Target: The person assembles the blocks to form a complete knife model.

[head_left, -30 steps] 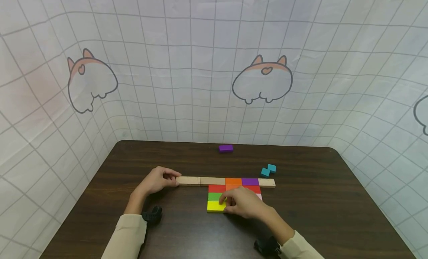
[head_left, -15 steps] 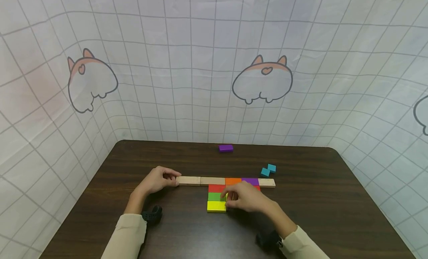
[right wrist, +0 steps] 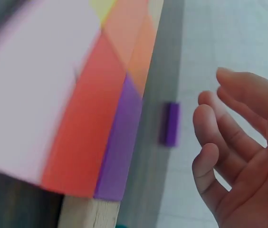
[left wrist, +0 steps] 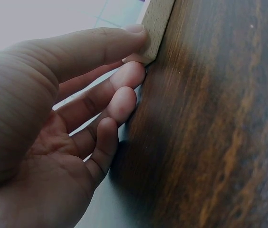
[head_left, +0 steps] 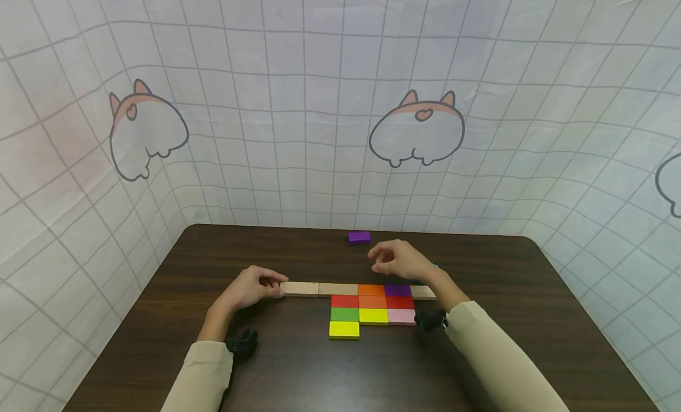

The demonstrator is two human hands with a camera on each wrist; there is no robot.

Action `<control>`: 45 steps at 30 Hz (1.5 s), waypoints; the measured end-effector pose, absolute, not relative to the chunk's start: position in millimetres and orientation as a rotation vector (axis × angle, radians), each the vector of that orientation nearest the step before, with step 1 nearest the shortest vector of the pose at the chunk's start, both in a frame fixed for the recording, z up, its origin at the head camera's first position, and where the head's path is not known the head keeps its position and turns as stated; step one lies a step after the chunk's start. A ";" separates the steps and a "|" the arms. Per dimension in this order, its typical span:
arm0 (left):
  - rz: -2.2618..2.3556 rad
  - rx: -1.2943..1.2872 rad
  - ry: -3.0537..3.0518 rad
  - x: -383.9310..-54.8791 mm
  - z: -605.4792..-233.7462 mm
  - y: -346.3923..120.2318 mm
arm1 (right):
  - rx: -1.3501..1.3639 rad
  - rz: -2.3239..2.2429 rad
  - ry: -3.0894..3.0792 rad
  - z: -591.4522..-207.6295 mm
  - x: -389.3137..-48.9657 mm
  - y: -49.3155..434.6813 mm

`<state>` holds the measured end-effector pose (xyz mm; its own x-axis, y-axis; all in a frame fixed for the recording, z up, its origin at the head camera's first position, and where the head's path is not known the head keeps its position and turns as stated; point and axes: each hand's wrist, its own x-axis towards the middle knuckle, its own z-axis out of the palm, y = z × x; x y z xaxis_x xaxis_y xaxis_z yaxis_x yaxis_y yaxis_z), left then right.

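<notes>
My left hand (head_left: 252, 288) pinches the left end of a plain wooden block (head_left: 300, 289). In the left wrist view its thumb lies along the block's side (left wrist: 155, 31) and other fingertips meet its end. A second plain block (head_left: 338, 289), an orange block (head_left: 371, 290) and a purple block (head_left: 398, 290) continue that row. Red, orange, green, yellow and pink blocks lie flush below it, with one yellow block (head_left: 344, 330) lowest at left. My right hand (head_left: 403, 261), fingers loosely bent and holding nothing, hovers beyond the row. Nearest it is a loose purple block (head_left: 359, 237).
The loose purple block lies near the far edge of the dark wooden table (head_left: 266, 246). A bit of a teal block (head_left: 436, 265) shows behind my right wrist. A white grid-patterned cloth (head_left: 287, 134) hangs behind and at both sides.
My right hand has lifted off the blocks and moved away toward the back of the table. A yellow block between green and pink is now uncovered. My left hand has stayed put.
</notes>
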<state>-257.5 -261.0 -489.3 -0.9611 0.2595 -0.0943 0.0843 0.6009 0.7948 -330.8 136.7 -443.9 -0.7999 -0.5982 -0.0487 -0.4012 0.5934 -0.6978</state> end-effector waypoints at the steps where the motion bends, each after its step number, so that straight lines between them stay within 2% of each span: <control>1: 1.290 0.292 2.626 -257.3 -489.1 -261.0 | -0.793 -1.011 2.557 -445.9 -337.5 137.5; 10: 1.285 0.288 2.627 -256.0 -489.0 -261.8 | -0.660 -0.976 2.526 -462.9 -379.2 137.1; 22: 1.280 0.291 2.636 -258.3 -491.2 -260.3 | -0.568 -1.007 2.530 -469.4 -408.5 126.0; 30: 1.299 0.288 2.630 -257.5 -489.7 -261.4 | -0.613 -0.912 2.560 -471.2 -421.9 113.0; 45: 1.291 0.282 2.629 -257.5 -489.3 -260.5 | -0.581 -0.849 2.591 -472.0 -426.3 103.5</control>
